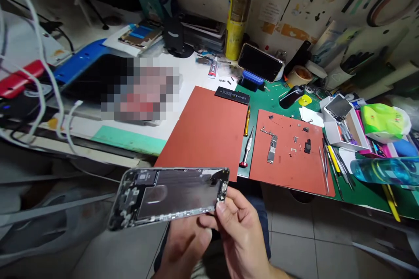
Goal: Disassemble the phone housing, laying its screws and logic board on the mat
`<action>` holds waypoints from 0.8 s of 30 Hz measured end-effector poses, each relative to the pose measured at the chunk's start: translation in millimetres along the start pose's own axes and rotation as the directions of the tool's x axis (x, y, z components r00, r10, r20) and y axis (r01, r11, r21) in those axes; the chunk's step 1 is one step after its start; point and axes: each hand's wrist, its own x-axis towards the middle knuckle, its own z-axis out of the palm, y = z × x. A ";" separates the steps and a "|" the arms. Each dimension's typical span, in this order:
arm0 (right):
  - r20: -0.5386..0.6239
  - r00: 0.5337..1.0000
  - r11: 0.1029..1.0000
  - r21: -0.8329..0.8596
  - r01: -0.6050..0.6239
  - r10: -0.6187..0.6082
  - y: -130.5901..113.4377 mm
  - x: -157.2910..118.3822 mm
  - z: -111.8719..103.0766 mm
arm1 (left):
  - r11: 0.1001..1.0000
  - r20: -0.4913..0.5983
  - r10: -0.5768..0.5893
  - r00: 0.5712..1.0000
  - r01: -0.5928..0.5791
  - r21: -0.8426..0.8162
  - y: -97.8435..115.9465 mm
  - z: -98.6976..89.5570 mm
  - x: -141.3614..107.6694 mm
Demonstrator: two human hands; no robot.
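My right hand (240,222) grips a gutted phone housing (183,200) by its right end, with the thumb on the rim and fingers behind it. The housing is tilted in front of the bench edge, its hollow inside facing me. Below it is my left hand (188,244), thumb near the right hand's fingers; its other fingers are hidden behind the housing. A phone battery (232,95) lies at the top of the left red mat (209,130). On the right red mat (262,170) are a logic board (272,149) and several small parts.
Two screwdrivers (248,146) lie between the mats. Tweezers (323,163) and other tools are at the right, near a blue bottle (382,171) and a white box (345,128). Behind stand a yellow spray can (238,17) and a propped phone (261,62). White cables (42,69) hang left.
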 end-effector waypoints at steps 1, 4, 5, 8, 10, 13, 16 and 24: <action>0.019 1.000 0.999 -0.037 0.015 -0.015 4.9 -0.3 0.9 | 1.000 -0.022 -0.009 1.000 0.008 -0.024 1.4 7.8 1.5; 0.095 0.995 0.979 -0.201 0.029 -0.010 9.3 -1.4 -1.8 | 0.991 -0.082 -0.129 0.988 0.127 -0.029 12.1 22.1 12.5; 0.111 0.994 0.965 -0.262 0.026 0.003 7.5 -1.7 -4.4 | 0.986 -0.084 -0.167 0.982 0.165 -0.023 16.2 24.4 16.4; 0.038 0.994 0.895 -0.432 0.110 -0.103 -4.1 -1.4 -15.8 | 0.989 -0.050 -0.144 0.988 0.143 -0.030 25.1 28.4 24.1; -0.050 0.966 0.828 -0.527 0.192 -0.255 -13.6 0.8 -23.1 | 0.996 -0.025 -0.075 0.997 0.073 -0.045 27.0 30.0 26.4; -0.067 0.930 0.764 -0.593 0.253 -0.361 -24.8 6.9 -29.7 | 0.997 0.011 -0.068 0.998 0.068 -0.023 25.5 30.6 28.1; 0.015 0.940 0.752 -0.595 0.283 -0.342 -28.5 13.0 -30.5 | 0.996 0.019 -0.085 0.996 0.085 0.024 23.4 31.0 28.9; 0.010 0.965 0.839 -0.491 0.232 -0.261 -24.3 16.8 -22.0 | 0.987 0.032 -0.002 0.999 -0.003 0.162 21.7 32.1 29.5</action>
